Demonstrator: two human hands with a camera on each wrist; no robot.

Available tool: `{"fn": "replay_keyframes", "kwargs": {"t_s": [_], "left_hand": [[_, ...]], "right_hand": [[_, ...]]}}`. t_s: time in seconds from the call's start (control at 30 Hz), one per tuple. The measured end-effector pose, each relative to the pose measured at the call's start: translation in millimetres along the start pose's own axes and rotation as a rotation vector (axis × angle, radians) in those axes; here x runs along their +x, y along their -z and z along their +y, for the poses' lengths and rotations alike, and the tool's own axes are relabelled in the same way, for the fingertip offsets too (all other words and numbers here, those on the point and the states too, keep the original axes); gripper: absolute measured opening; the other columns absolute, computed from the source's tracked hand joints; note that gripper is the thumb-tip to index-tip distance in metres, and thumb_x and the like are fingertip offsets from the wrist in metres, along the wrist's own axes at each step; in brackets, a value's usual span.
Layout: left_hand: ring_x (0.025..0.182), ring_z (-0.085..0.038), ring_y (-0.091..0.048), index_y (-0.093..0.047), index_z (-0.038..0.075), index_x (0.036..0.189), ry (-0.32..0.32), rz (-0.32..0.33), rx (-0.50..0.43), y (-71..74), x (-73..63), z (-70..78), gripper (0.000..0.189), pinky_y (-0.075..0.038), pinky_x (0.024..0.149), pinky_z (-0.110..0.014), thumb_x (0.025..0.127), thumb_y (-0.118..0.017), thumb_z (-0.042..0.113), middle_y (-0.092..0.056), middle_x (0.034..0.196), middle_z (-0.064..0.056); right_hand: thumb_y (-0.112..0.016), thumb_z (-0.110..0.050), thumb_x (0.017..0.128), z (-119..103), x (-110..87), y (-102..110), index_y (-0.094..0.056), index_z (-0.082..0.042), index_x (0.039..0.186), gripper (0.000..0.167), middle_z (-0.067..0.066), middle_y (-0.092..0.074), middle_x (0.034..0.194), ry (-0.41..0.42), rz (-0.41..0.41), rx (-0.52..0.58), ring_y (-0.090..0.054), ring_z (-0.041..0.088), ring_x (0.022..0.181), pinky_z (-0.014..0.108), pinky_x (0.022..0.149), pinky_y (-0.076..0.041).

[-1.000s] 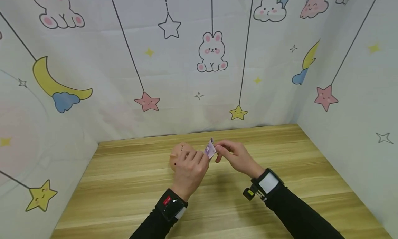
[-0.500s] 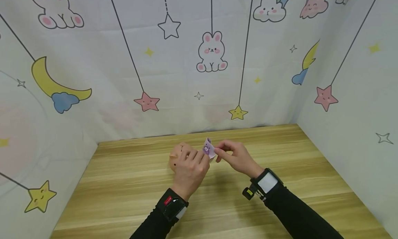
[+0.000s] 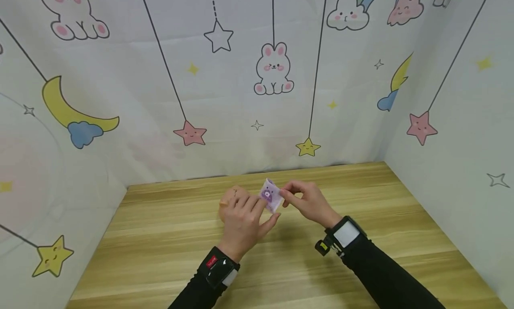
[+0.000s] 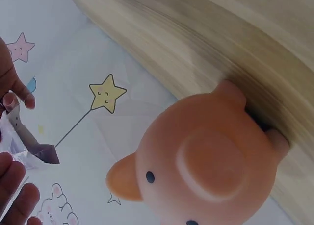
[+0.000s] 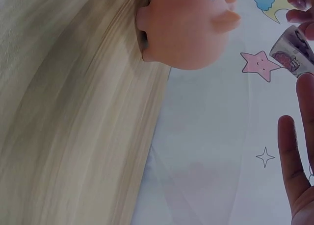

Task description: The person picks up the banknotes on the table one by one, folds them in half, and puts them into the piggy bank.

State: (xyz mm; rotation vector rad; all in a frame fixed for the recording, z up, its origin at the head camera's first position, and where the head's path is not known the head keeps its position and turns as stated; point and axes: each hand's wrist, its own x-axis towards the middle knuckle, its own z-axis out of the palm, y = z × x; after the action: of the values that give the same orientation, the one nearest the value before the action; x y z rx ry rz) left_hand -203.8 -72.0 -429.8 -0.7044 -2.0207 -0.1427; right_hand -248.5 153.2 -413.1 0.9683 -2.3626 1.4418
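In the head view my right hand [image 3: 311,203] pinches a small purple-and-white slip [image 3: 271,195], printed with a bear face, between thumb and index finger. The fingertips of my left hand [image 3: 245,222] are right at the slip's left edge; its thumb is spread away from the slip. The right wrist view shows the slip [image 5: 293,53] bent into a curve, with left-hand fingers close above it. An orange-pink piggy bank [image 4: 211,151] with dark eyes stands on the table. In the head view my left hand overlaps part of the piggy bank [image 3: 230,196].
The wood-grain table [image 3: 168,242] is bounded by a white cloth backdrop [image 3: 237,152] along its far edge and by cloth on both sides. The cloth is printed with stars, moons and rabbits. A black camera strap [image 3: 344,237] sits on the right wrist.
My left thumb has spread away from the slip. The slip has turned flatter toward the head camera, showing more of the bear face. The right hand has shifted slightly right; the piggy bank has not moved.
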Motion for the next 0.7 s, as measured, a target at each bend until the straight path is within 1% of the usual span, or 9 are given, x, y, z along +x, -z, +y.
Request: {"fn": "replay_keyframes", "kwargs": {"t_s": [0.1, 0.17, 0.23, 0.3, 0.37, 0.43, 0.47, 0.57, 0.7], "left_hand": [[0.086, -0.025, -0.066, -0.074, 0.009, 0.093, 0.094, 0.023, -0.104, 2.4, 1.2, -3.8, 0.037, -0.053, 0.088, -0.044, 0.083, -0.090, 0.042, -0.070, 0.087, -0.004], [0.085, -0.026, -0.067, -0.074, 0.008, 0.094, 0.190, 0.033, -0.197, 2.7, 3.2, -7.2, 0.032, -0.055, 0.084, -0.044, 0.085, -0.089, 0.035, -0.071, 0.088, -0.006], [0.085, -0.026, -0.068, -0.075, 0.007, 0.100, 0.313, 0.022, -0.335, 3.7, 5.4, -10.3, 0.028, -0.057, 0.077, -0.043, 0.088, -0.088, 0.029, -0.072, 0.092, -0.007], [0.087, -0.026, -0.069, -0.076, 0.007, 0.107, 0.450, -0.018, -0.500, 5.1, 7.8, -13.4, 0.028, -0.057, 0.074, -0.043, 0.091, -0.086, 0.027, -0.074, 0.100, -0.008], [0.092, -0.027, -0.069, -0.077, 0.008, 0.115, 0.574, -0.074, -0.664, 7.1, 9.7, -16.4, 0.029, -0.057, 0.076, -0.043, 0.094, -0.084, 0.026, -0.073, 0.107, -0.009], [0.097, -0.026, -0.067, -0.077, 0.010, 0.119, 0.669, -0.136, -0.797, 9.2, 11.6, -19.2, 0.028, -0.056, 0.080, -0.042, 0.097, -0.082, 0.026, -0.071, 0.113, -0.009], [0.098, -0.026, -0.067, -0.078, 0.011, 0.120, 0.696, -0.162, -0.849, 9.7, 12.4, -20.6, 0.026, -0.055, 0.082, -0.042, 0.098, -0.081, 0.025, -0.071, 0.115, -0.008], [0.103, -0.023, -0.065, -0.079, 0.011, 0.119, 0.737, -0.206, -0.965, 11.1, 14.5, -24.1, 0.023, -0.054, 0.086, -0.042, 0.100, -0.078, 0.022, -0.070, 0.117, -0.008], [0.110, -0.021, -0.062, -0.080, 0.009, 0.116, 0.768, -0.219, -1.075, 12.6, 16.4, -26.2, 0.017, -0.051, 0.093, -0.045, 0.102, -0.075, 0.019, -0.071, 0.117, -0.006]], "right_hand": [[-0.068, -0.005, 0.105, -1, 0.0, 3, -0.075, -0.006, 0.102, 0.008, 0.003, -0.076, 0.092, 0.029, -0.011, -0.021, -0.072, 0.011, 0.073, 0.031, 0.066, -0.058], [-0.069, -0.004, 0.104, -2, 0.0, 4, -0.075, -0.007, 0.101, 0.007, 0.001, -0.076, 0.090, 0.051, -0.021, -0.035, -0.072, 0.010, 0.073, 0.029, 0.061, -0.056], [-0.070, -0.004, 0.103, -4, 0.2, 6, -0.075, -0.008, 0.101, 0.007, 0.002, -0.076, 0.088, 0.082, -0.038, -0.055, -0.071, 0.008, 0.073, 0.029, 0.058, -0.055], [-0.071, -0.004, 0.103, -8, 0.6, 8, -0.076, -0.009, 0.101, 0.007, 0.002, -0.075, 0.086, 0.111, -0.057, -0.070, -0.071, 0.008, 0.073, 0.029, 0.056, -0.054], [-0.071, -0.003, 0.102, -12, 1.1, 10, -0.075, -0.009, 0.101, 0.007, 0.001, -0.074, 0.084, 0.152, -0.079, -0.084, -0.070, 0.008, 0.073, 0.028, 0.059, -0.055], [-0.072, -0.003, 0.101, -16, 1.7, 11, -0.075, -0.010, 0.100, 0.008, 0.000, -0.074, 0.082, 0.197, -0.099, -0.095, -0.069, 0.007, 0.072, 0.027, 0.061, -0.056], [-0.072, -0.002, 0.101, -18, 1.9, 11, -0.075, -0.011, 0.101, 0.009, -0.001, -0.074, 0.082, 0.217, -0.108, -0.094, -0.069, 0.007, 0.072, 0.027, 0.062, -0.056], [-0.072, -0.001, 0.101, -24, 2.7, 11, -0.075, -0.011, 0.101, 0.011, 0.000, -0.074, 0.082, 0.276, -0.126, -0.095, -0.068, 0.007, 0.072, 0.026, 0.061, -0.055], [-0.072, 0.002, 0.100, -28, 3.3, 11, -0.074, -0.011, 0.101, 0.013, 0.001, -0.074, 0.082, 0.309, -0.138, -0.094, -0.068, 0.006, 0.073, 0.025, 0.061, -0.055]]}}
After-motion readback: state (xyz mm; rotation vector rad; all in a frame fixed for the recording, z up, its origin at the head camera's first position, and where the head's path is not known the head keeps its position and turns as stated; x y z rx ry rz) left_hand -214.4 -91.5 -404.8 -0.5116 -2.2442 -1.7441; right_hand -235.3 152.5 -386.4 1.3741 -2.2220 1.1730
